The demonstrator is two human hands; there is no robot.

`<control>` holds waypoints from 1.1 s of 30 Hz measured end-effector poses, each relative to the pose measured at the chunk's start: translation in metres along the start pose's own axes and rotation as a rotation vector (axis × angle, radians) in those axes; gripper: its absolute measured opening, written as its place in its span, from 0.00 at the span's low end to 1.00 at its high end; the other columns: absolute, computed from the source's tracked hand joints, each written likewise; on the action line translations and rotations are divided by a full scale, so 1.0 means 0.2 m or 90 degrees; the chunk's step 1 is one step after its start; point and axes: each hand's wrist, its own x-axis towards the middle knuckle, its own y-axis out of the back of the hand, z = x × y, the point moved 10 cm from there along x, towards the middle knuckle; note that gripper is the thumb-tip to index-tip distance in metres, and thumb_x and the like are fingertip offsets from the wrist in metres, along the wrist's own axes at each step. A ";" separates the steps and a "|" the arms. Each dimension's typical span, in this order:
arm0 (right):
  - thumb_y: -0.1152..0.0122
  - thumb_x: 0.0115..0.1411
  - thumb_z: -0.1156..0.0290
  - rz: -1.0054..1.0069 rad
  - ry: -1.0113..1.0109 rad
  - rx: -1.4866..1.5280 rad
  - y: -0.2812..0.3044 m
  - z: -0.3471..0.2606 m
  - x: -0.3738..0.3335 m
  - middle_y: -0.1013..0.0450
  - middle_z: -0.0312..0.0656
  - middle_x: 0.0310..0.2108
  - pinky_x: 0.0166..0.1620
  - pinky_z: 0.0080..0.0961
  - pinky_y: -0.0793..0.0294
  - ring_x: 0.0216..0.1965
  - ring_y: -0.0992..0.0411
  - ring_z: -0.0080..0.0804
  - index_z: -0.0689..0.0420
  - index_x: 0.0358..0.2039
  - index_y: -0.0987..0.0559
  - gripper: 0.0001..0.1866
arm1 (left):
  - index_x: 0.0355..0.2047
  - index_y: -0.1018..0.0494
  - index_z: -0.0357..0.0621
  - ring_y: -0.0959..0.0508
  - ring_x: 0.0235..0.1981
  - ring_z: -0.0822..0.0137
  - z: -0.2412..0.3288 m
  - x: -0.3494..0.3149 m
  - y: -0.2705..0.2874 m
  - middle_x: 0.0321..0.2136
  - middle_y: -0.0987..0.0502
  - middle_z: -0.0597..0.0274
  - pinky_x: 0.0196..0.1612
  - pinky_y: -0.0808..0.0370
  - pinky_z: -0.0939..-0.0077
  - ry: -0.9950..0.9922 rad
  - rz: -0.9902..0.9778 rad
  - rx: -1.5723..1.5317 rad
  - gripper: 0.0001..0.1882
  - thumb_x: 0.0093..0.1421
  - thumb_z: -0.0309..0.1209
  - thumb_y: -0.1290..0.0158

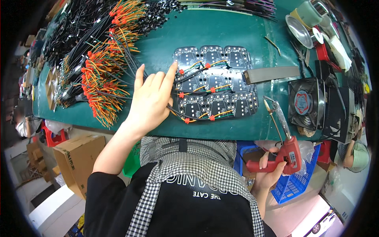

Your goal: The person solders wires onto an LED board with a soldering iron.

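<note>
My left hand (pixel 153 100) lies over black cables at the left edge of a panel of black circuit boards (pixel 218 103), its fingers stretched apart. Beneath it, the cables run onto the boards, where orange and green wire ends with red-orange sleeves (pixel 212 90) lie across the pads. Whether the thumb presses on a cable is hidden. At the table's front edge, my right hand (pixel 272 170) is closed round the red handle of a soldering gun (pixel 292 156). Its metal barrel and thin feed tube point up, to the right of the panel and apart from it.
A big heap of black cables with orange ends (pixel 100 85) covers the table's left. A flat grey bar (pixel 272 74) touches the panel's right side. Farther right stand a black fan (pixel 303 103) and a metal dish (pixel 299 31). A blue crate (pixel 294 187) sits below the table edge.
</note>
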 end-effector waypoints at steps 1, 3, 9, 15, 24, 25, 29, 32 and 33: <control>0.54 0.65 0.52 0.001 0.004 0.003 -0.01 -0.01 0.00 0.32 0.46 0.44 0.23 0.15 0.37 0.22 0.37 0.20 0.61 0.59 0.45 0.31 | 0.59 0.41 0.36 0.30 0.33 0.62 0.00 0.00 0.07 0.28 0.36 0.60 0.59 0.45 0.52 -0.002 0.078 -0.018 0.39 0.42 0.22 0.47; 0.54 0.65 0.52 0.004 0.014 0.008 -0.01 -0.02 0.02 0.32 0.46 0.45 0.23 0.15 0.37 0.22 0.37 0.20 0.61 0.60 0.45 0.31 | 0.54 0.34 0.36 0.30 0.31 0.61 0.02 -0.01 0.18 0.27 0.34 0.60 0.51 0.36 0.59 -0.036 0.192 -0.039 0.34 0.41 0.21 0.48; 0.51 0.64 0.55 0.053 0.018 0.050 0.01 -0.03 0.02 0.31 0.51 0.42 0.23 0.18 0.35 0.20 0.35 0.25 0.63 0.61 0.46 0.33 | 0.47 0.28 0.37 0.30 0.29 0.59 -0.02 0.01 0.32 0.26 0.31 0.58 0.35 0.33 0.66 -0.054 0.333 -0.121 0.27 0.41 0.18 0.52; 0.51 0.64 0.55 0.043 0.017 0.058 0.01 -0.03 0.01 0.32 0.51 0.43 0.23 0.18 0.36 0.21 0.35 0.25 0.63 0.60 0.45 0.31 | 0.46 0.28 0.39 0.31 0.29 0.58 -0.04 0.07 0.33 0.26 0.31 0.57 0.37 0.34 0.66 -0.019 0.351 -0.183 0.26 0.43 0.18 0.53; 0.55 0.66 0.55 0.028 0.054 0.023 0.01 -0.06 0.00 0.32 0.48 0.43 0.23 0.16 0.37 0.21 0.37 0.22 0.61 0.60 0.45 0.29 | 0.41 0.24 0.42 0.27 0.29 0.62 -0.10 0.26 0.54 0.27 0.29 0.56 0.34 0.30 0.73 -0.110 0.341 -0.284 0.19 0.48 0.18 0.53; 0.55 0.66 0.55 0.035 0.054 0.023 0.02 -0.06 -0.01 0.32 0.48 0.43 0.23 0.16 0.37 0.21 0.37 0.22 0.60 0.60 0.45 0.29 | 0.41 0.24 0.42 0.27 0.29 0.63 -0.12 0.25 0.59 0.27 0.29 0.56 0.34 0.30 0.75 -0.113 0.398 -0.279 0.19 0.48 0.17 0.54; 0.56 0.66 0.55 0.047 0.058 0.031 0.04 -0.06 -0.03 0.32 0.47 0.43 0.23 0.16 0.36 0.21 0.37 0.22 0.59 0.60 0.45 0.28 | 0.44 0.24 0.38 0.25 0.35 0.67 -0.22 0.15 0.75 0.33 0.24 0.56 0.41 0.29 0.78 -0.119 0.568 -0.260 0.20 0.50 0.17 0.54; 0.56 0.67 0.54 0.035 0.063 0.057 0.05 -0.05 -0.03 0.31 0.46 0.43 0.23 0.16 0.36 0.21 0.37 0.21 0.58 0.60 0.44 0.28 | 0.43 0.25 0.34 0.23 0.41 0.67 -0.48 -0.06 0.93 0.40 0.23 0.55 0.46 0.29 0.77 -0.143 0.734 -0.399 0.17 0.52 0.18 0.53; 0.56 0.66 0.53 0.018 0.068 0.053 0.03 -0.04 -0.03 0.31 0.45 0.44 0.23 0.15 0.36 0.21 0.37 0.20 0.58 0.60 0.44 0.29 | 0.43 0.25 0.32 0.23 0.40 0.67 -0.56 -0.21 1.01 0.40 0.23 0.54 0.46 0.28 0.76 -0.110 0.802 -0.300 0.16 0.53 0.19 0.52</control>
